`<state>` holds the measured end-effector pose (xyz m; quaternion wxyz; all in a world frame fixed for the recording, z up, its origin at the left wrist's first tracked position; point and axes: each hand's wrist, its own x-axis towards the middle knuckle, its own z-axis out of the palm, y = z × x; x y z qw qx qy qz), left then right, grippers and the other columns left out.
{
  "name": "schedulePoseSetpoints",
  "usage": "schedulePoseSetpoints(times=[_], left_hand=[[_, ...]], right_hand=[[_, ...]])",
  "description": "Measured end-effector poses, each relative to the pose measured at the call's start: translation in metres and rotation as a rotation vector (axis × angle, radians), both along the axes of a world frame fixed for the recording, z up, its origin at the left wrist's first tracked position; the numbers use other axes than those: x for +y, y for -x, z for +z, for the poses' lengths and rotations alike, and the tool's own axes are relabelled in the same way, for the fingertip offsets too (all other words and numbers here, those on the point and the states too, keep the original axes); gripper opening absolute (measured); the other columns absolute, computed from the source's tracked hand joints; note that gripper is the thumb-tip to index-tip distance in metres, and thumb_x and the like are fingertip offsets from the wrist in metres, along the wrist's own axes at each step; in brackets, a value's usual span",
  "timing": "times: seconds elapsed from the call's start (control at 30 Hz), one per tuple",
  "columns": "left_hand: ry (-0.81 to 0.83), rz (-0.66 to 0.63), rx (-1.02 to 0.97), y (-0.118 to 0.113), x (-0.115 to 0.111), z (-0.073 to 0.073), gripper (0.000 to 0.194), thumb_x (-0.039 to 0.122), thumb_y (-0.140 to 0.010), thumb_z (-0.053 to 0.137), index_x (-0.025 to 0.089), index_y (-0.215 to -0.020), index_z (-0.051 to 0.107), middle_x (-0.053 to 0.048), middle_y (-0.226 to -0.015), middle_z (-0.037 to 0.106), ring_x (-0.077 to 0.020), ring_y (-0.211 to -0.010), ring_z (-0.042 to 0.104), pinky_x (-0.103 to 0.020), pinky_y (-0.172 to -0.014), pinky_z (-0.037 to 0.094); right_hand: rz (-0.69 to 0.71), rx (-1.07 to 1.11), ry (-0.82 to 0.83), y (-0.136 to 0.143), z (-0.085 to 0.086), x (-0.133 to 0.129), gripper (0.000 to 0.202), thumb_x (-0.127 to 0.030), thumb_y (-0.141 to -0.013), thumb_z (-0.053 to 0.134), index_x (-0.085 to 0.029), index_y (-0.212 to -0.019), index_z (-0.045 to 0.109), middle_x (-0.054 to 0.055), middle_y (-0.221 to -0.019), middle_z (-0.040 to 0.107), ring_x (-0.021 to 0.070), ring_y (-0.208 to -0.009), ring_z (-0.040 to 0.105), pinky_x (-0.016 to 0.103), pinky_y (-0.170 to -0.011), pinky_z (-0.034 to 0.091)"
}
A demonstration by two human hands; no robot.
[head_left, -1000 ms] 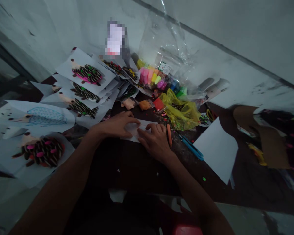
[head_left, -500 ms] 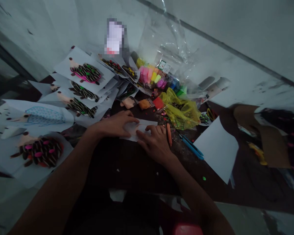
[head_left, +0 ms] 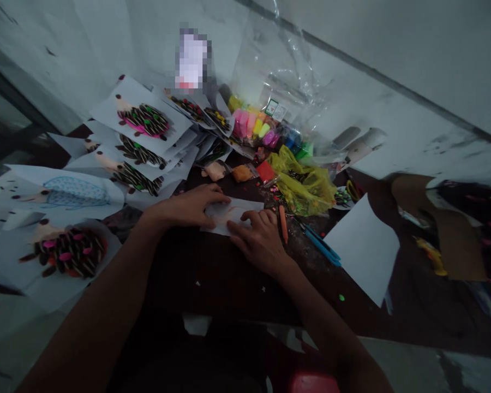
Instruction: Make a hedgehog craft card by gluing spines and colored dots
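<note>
A small white sheet of paper (head_left: pixel 219 229) lies on the dark table, with a thin smear of peach-coloured clay (head_left: pixel 230 210) on it. Over its left edge rests my left hand (head_left: pixel 190 207), thumb and fingers apart. My right hand (head_left: pixel 259 240) presses on the sheet's right part, thumb and forefinger spread beside the clay and the other fingers bent. Neither hand grips anything that I can see. An orange stick-like tool (head_left: pixel 283 224) lies just right of my right hand, and blue-handled scissors (head_left: pixel 322 245) lie beyond it.
Hedgehog pictures covered with seeds (head_left: pixel 143 120) pile up at the left. Behind the sheet are packets of orange clay (head_left: pixel 242 173), a yellow plastic bag (head_left: pixel 306 191) and colourful clay packs (head_left: pixel 249 123). Blank paper (head_left: pixel 364 245) and cardboard (head_left: pixel 458 240) are on the right.
My fingers have shifted very slightly on the sheet, and a little more of the peach clay shows between my hands. The things around stay as they were.
</note>
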<state>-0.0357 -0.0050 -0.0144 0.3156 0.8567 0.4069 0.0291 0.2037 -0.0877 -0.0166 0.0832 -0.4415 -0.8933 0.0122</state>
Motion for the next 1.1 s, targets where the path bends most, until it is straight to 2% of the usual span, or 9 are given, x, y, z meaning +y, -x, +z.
schedulePoseSetpoints(times=[0.17, 0.43, 0.73, 0.93, 1.1], left_hand=[[-0.009, 0.007, -0.007, 0.0021, 0.0011, -0.0022, 0.073, 0.026, -0.072, 0.066, 0.022, -0.144, 0.056, -0.01, -0.155, 0.048, -0.0334, -0.145, 0.042, -0.045, -0.12, 0.036], [-0.018, -0.011, -0.043, 0.0033, 0.0023, -0.0047, 0.072, 0.025, -0.072, 0.066, 0.024, -0.143, 0.057, -0.008, -0.153, 0.051, -0.0314, -0.144, 0.044, -0.043, -0.119, 0.036], [-0.019, -0.009, -0.042, 0.0036, 0.0021, -0.0053, 0.071, 0.027, -0.073, 0.068, 0.024, -0.143, 0.058, -0.009, -0.152, 0.051, -0.0327, -0.145, 0.043, -0.044, -0.119, 0.037], [0.004, -0.006, -0.029, 0.0031, 0.0019, -0.0043, 0.073, 0.025, -0.072, 0.067, 0.022, -0.144, 0.057, -0.011, -0.156, 0.047, -0.0338, -0.147, 0.041, -0.046, -0.122, 0.034], [-0.009, -0.006, 0.009, 0.002, 0.0008, 0.0004, 0.074, 0.027, -0.073, 0.067, 0.022, -0.145, 0.055, -0.009, -0.156, 0.046, -0.0336, -0.147, 0.041, -0.044, -0.121, 0.035]], right_hand=[[-0.002, 0.027, 0.01, -0.0019, -0.0008, -0.0005, 0.03, -0.042, -0.103, 0.054, -0.029, -0.122, 0.073, 0.009, -0.118, 0.062, 0.0235, -0.101, 0.05, 0.044, -0.099, 0.032], [0.03, 0.012, 0.026, 0.0009, -0.0011, -0.0017, 0.03, -0.043, -0.103, 0.055, -0.031, -0.124, 0.072, 0.009, -0.12, 0.061, 0.025, -0.107, 0.051, 0.046, -0.105, 0.029], [0.032, 0.055, 0.033, 0.0, 0.0007, -0.0024, 0.029, -0.041, -0.103, 0.054, -0.027, -0.117, 0.075, 0.009, -0.115, 0.063, 0.024, -0.104, 0.052, 0.045, -0.104, 0.03], [-0.024, 0.049, -0.011, -0.0014, -0.0027, -0.0001, 0.035, -0.044, -0.102, 0.054, -0.025, -0.125, 0.072, 0.01, -0.115, 0.063, 0.0239, -0.099, 0.05, 0.044, -0.098, 0.032], [-0.034, 0.021, -0.024, -0.0012, -0.0029, 0.0004, 0.033, -0.044, -0.103, 0.053, -0.026, -0.122, 0.073, 0.009, -0.114, 0.063, 0.0236, -0.099, 0.05, 0.043, -0.098, 0.031]])
